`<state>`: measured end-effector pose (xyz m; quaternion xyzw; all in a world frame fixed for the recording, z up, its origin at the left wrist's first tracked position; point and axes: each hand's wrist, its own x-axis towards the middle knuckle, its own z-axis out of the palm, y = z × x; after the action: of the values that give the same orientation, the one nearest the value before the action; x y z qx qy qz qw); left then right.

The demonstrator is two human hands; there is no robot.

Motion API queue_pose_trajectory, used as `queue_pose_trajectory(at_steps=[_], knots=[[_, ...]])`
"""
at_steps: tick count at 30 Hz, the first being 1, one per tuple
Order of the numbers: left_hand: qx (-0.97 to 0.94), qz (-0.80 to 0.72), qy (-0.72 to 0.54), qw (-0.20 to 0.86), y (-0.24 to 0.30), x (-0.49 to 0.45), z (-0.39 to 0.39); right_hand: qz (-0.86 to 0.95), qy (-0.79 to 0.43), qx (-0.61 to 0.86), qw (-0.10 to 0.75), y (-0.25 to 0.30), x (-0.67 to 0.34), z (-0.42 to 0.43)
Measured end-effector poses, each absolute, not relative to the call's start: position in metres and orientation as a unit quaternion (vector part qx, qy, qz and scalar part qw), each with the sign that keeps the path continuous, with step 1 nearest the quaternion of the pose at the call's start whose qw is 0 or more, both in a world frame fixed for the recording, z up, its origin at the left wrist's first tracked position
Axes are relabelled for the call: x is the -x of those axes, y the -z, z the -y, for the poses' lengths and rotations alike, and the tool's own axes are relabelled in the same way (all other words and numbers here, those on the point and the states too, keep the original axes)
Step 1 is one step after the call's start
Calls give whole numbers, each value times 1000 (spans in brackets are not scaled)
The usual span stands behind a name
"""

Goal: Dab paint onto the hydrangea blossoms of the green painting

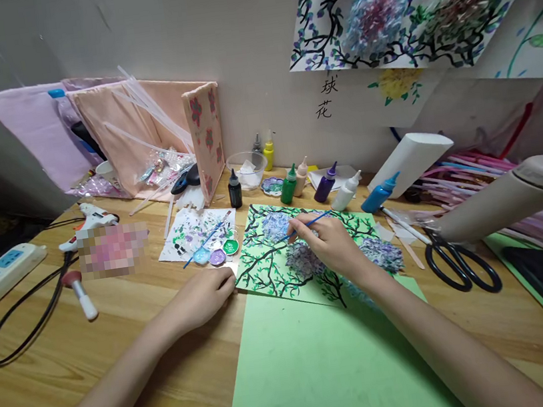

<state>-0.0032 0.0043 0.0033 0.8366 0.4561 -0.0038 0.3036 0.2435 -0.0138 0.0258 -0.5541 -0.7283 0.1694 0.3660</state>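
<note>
My right hand [324, 240] pinches a thin blue paintbrush [318, 218] over the painting [266, 278], a light green sheet with black branches, green leaves and textured blue and purple flowers. The brush tip points left, near the blue flower [275, 226]. My left hand [208, 296] lies low on the table with its fingertips at the painting's left corner, holding nothing that I can see. Just beyond it are small paint caps of blue, purple and green [230, 247]. A second paintbrush [206, 241] lies across the paint-spotted paper [176, 240].
Paint bottles, among them black [235, 192], green [288, 186] and blue [380, 193], stand behind the painting. Scissors [462, 264] and a tumbler [508, 197] are right. A glue gun [96, 216], power strip [4, 281] and peach box [141, 141] are left. Below lies a green sheet [319, 365].
</note>
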Motion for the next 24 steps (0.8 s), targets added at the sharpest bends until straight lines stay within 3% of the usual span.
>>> queue_pose_trajectory(at_steps=[24], knots=[[-837,-455,4,303,-4,3,-5,747,-150,552,339,-24,-243,14]])
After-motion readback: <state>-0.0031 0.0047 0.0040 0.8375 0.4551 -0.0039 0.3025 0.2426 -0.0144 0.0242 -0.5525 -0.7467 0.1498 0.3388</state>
